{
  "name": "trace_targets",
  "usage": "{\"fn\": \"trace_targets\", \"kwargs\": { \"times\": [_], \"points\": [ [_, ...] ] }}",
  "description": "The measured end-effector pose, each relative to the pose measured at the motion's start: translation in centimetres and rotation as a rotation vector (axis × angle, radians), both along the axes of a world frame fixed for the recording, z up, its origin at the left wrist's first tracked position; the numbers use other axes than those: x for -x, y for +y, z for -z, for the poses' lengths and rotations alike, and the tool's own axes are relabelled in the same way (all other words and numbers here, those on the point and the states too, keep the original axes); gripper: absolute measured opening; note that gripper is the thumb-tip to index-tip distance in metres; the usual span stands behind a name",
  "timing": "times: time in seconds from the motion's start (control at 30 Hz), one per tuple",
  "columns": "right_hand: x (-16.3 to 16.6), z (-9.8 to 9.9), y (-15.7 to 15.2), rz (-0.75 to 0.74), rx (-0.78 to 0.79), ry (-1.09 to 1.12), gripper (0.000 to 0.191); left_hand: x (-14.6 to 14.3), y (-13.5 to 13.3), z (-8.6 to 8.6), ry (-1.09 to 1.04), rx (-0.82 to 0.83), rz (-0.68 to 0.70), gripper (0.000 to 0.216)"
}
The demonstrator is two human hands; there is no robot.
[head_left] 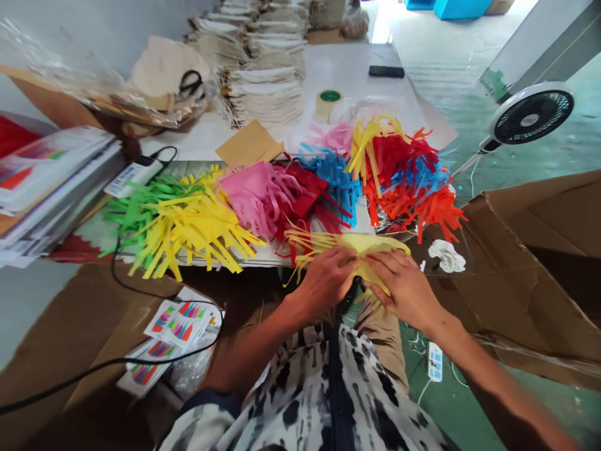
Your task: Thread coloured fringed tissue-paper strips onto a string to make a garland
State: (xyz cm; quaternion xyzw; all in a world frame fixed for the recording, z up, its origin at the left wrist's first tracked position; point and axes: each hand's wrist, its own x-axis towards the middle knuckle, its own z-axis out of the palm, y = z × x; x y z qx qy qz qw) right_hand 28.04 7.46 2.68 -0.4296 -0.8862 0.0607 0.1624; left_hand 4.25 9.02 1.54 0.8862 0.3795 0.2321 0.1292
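Note:
Between my two hands, at the table's near edge, is a pale yellow fringed tissue-paper piece (354, 243) with strips hanging off its left side. My left hand (331, 275) pinches it near the middle. Close beside, my right hand (399, 279) grips the same piece, fingers bent over its right part. Just beyond lie fringed bundles: green (136, 210), yellow (192, 228), pink (260, 191), dark red (305, 188) and blue (338, 178). To their right a mixed heap of yellow, red, blue and orange-red fringes (434, 207) overlaps the table's corner.
Stacked cloth bundles (267, 94), a tape roll (328, 105), a black phone-like object (386, 71) and scissors (191, 82) sit farther back. A fan (533, 116) stands at right above a cardboard box (530, 250). A black cable (117, 362) crosses the lower left near printed cards (178, 322).

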Motion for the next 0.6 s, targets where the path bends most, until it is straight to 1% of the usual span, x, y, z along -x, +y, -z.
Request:
{"fn": "trace_targets", "kwargs": {
  "times": [0.03,0.1,0.2,0.27,0.33,0.43,0.5,0.6],
  "points": [
    [-0.3,0.2,0.1,0.010,0.025,0.024,0.041,0.3,0.0,-0.2,-0.001,0.018,-0.022,0.039],
    [-0.9,0.4,0.7,0.036,0.082,0.101,0.033,0.9,0.1,-0.6,-0.018,0.068,-0.066,0.036],
    [-1.7,0.1,1.9,0.112,0.181,0.201,0.031,2.0,0.8,-1.0,-0.088,0.168,-0.093,0.022],
    [-1.8,0.0,2.4,0.211,0.237,0.236,0.034,2.5,1.5,-1.2,-0.147,0.236,-0.147,0.015],
    [-1.6,0.1,2.7,0.352,0.266,0.233,0.034,2.4,2.1,-1.5,-0.170,0.282,-0.262,0.014],
    [-0.8,0.3,2.8,0.519,0.273,0.129,0.035,1.7,2.6,-1.7,-0.068,0.275,-0.426,0.015],
    [-0.2,0.4,2.8,0.582,0.247,0.026,0.040,1.0,2.8,-1.9,0.046,0.245,-0.481,0.015],
    [0.5,0.4,3.0,0.636,0.190,-0.098,0.048,0.3,3.2,-2.0,0.198,0.213,-0.537,0.016]
  ]
}}
